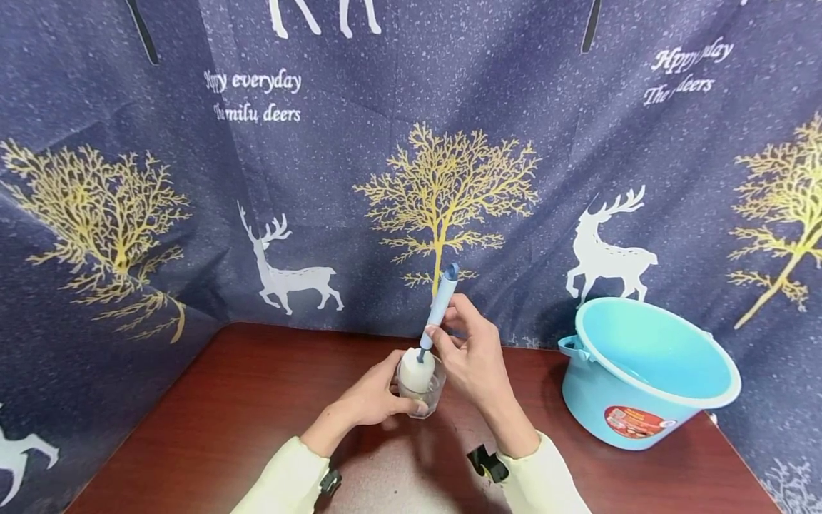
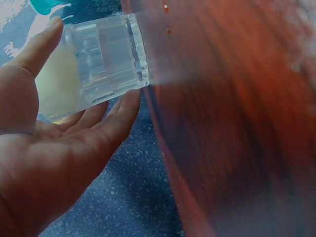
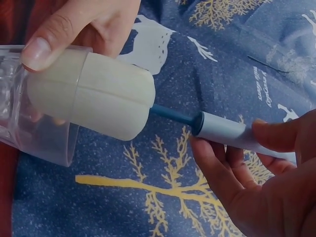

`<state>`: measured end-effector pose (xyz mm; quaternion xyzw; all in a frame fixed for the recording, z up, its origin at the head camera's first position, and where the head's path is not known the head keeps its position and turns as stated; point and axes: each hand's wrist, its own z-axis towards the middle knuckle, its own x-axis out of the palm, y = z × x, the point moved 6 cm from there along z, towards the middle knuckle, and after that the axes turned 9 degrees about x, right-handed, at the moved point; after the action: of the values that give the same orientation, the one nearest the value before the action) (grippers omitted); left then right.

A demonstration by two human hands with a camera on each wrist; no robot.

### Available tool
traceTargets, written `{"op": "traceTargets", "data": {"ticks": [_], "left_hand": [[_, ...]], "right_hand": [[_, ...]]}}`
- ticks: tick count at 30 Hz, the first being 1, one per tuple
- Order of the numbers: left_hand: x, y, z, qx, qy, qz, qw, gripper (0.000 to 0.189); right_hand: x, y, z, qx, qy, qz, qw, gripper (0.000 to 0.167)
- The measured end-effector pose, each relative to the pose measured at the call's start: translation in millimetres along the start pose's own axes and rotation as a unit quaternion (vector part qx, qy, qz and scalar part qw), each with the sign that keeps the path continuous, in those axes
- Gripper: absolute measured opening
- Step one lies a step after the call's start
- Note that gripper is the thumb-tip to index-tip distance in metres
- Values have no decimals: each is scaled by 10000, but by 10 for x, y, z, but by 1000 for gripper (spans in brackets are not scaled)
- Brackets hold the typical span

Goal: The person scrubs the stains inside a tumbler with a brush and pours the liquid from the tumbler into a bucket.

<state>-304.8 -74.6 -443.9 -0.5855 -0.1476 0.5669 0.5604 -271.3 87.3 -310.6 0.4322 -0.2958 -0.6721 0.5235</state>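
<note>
In the head view my left hand (image 1: pixel 369 396) grips a clear cup (image 1: pixel 432 401) around its side, thumb on the near face. The left wrist view shows the cup (image 2: pixel 111 57) with its thick base toward the table. A cup brush has a white sponge head (image 3: pixel 116 94) that sits partly inside the cup's mouth, its upper part standing out. My right hand (image 1: pixel 475 353) pinches the brush's light blue handle (image 1: pixel 439 310) between thumb and fingers. A thin dark blue stem (image 3: pixel 173 114) joins handle and sponge. The handle leans slightly right, its looped end up.
A light blue bucket (image 1: pixel 587 400) with a red label stands at the right on the dark red wooden table (image 1: pixel 193 428). Behind the table hangs a navy cloth (image 1: pixel 321 178) printed with deer and yellow trees. A black strap (image 1: pixel 488 464) is at the right wrist.
</note>
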Motion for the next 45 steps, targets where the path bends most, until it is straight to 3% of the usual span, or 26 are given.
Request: {"op": "traceTargets", "data": {"ticks": [20, 45], "left_hand": [[-19, 8, 8, 12, 44, 127, 9999, 73], [-2, 6, 1, -23, 118, 0, 9999, 77]], "right_hand": [[13, -44, 29, -265, -72, 109, 9996, 37], [6, -44, 51, -710, -157, -561, 9958, 33]]}}
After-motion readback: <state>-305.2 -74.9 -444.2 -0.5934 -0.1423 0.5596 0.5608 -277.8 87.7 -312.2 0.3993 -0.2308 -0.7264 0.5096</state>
